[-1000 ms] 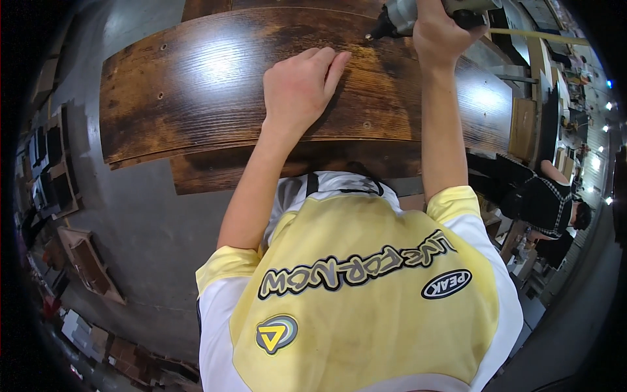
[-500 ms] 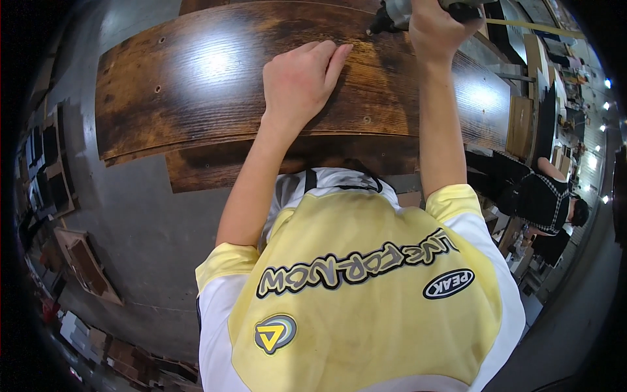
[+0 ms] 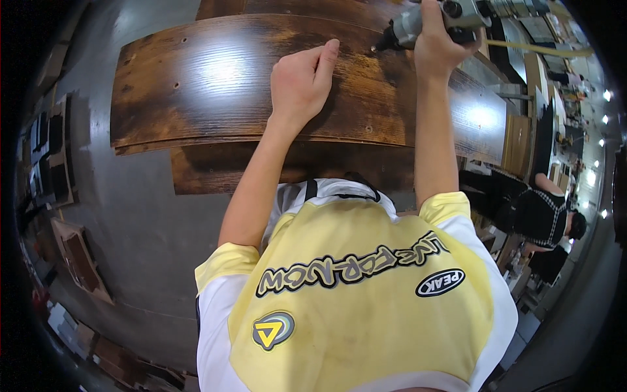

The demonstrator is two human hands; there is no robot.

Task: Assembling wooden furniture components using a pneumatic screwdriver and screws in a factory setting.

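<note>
In my right hand [image 3: 439, 49] is a silver-and-black power screwdriver [image 3: 408, 27], gripped with the fingers wrapped round it. Its dark nose points left over the far part of a dark brown wood-grain board [image 3: 228, 111]; whether the tip touches the board I cannot tell. My left hand [image 3: 299, 81] is closed in a loose fist over the middle of the board, left of the tool's nose. Its thumb sticks up toward the far side, and the curled fingers hide whatever they may hold. Small holes or screw spots show on the board's surface.
A second brown board [image 3: 215, 173] lies lower, under the near edge. A yellow hose [image 3: 535, 47] runs right from near the tool. At the right a person in black [image 3: 535, 212] is at work. Framed brown panels [image 3: 81, 261] lie on the grey floor [image 3: 163, 261] at left.
The view has shifted slightly, so the boards sit lower. More of the screwdriver shows, its nose a little nearer. My left thumb now points more upright.
</note>
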